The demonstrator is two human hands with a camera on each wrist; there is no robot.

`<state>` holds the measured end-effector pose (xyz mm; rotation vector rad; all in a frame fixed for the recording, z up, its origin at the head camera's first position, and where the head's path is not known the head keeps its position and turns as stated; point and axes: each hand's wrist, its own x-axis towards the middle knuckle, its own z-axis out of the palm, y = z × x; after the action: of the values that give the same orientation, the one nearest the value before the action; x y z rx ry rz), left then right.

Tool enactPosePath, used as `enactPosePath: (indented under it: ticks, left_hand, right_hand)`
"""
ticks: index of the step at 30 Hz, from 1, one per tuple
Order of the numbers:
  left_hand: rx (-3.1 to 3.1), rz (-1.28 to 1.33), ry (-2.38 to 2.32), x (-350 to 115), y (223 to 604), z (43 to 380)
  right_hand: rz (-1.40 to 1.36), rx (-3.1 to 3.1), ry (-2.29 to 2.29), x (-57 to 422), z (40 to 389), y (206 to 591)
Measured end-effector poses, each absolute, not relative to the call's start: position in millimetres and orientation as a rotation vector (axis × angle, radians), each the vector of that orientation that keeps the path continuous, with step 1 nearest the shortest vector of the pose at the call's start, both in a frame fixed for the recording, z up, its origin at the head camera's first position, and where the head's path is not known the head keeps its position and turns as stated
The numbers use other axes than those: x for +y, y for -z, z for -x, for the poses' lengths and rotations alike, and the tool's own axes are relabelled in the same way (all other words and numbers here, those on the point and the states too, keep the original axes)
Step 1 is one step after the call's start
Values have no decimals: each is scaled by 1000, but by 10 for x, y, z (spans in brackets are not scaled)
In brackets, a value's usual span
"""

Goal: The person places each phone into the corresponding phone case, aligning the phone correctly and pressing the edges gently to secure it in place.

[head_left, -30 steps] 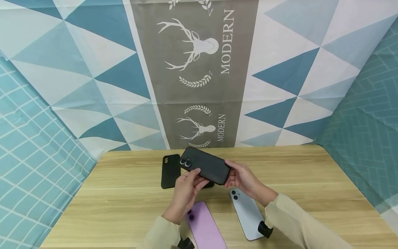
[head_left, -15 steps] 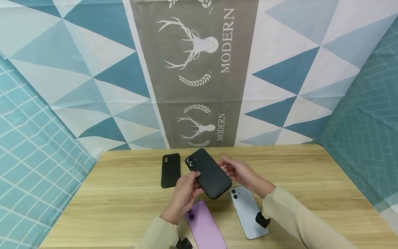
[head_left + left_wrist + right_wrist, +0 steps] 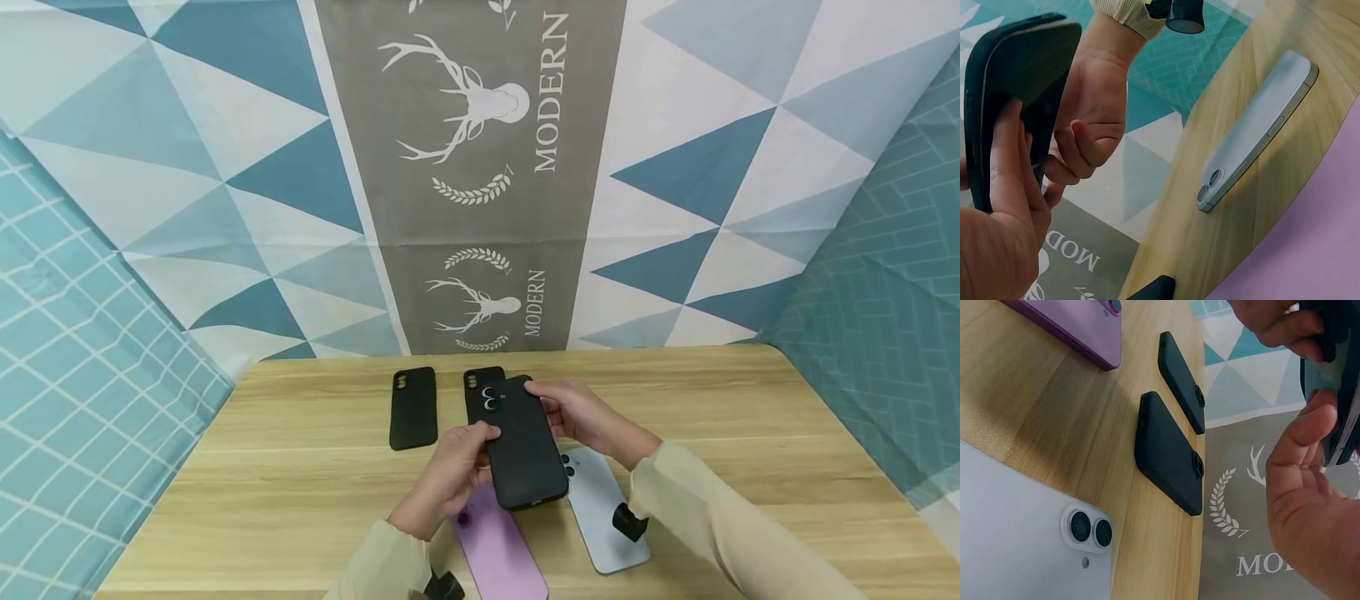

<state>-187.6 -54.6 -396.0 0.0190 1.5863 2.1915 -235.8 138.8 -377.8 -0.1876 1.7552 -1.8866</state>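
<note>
Both hands hold a phone in a black case (image 3: 527, 454), its back with two ringed camera lenses turned up in the head view. My left hand (image 3: 453, 471) grips its left long side, thumb on the back and fingers underneath. At the upper right corner, my right hand (image 3: 588, 419) pinches the edge with the thumb on top. A bright strip of the phone's edge (image 3: 1350, 428) shows along the case in the right wrist view. In the left wrist view, the left fingers (image 3: 1009, 165) lie across the dark screen side.
Two black phone cases, a left one (image 3: 413, 408) and a right one (image 3: 476, 402) partly covered by the held phone, lie at the back of the wooden table (image 3: 300, 500). Nearer lie a purple phone (image 3: 504, 554) and a pale blue phone (image 3: 609, 529), both lens side up.
The cased phone has turned clockwise from crosswise to nearly lengthwise and come nearer, uncovering part of the right case. My right hand let go of its lower end and took its upper corner.
</note>
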Motion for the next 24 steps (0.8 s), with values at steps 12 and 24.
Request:
enactPosePath:
  ticks: [12,24]
  left_hand:
    - [1551,-140,-2075,-568,3896,1858]
    - [1475,-88,-2113,-613,3879,1843]
  right_hand:
    - [283,1682,1958,1482,2301,3771]
    - [302,1584,2214,1545,2247,3759]
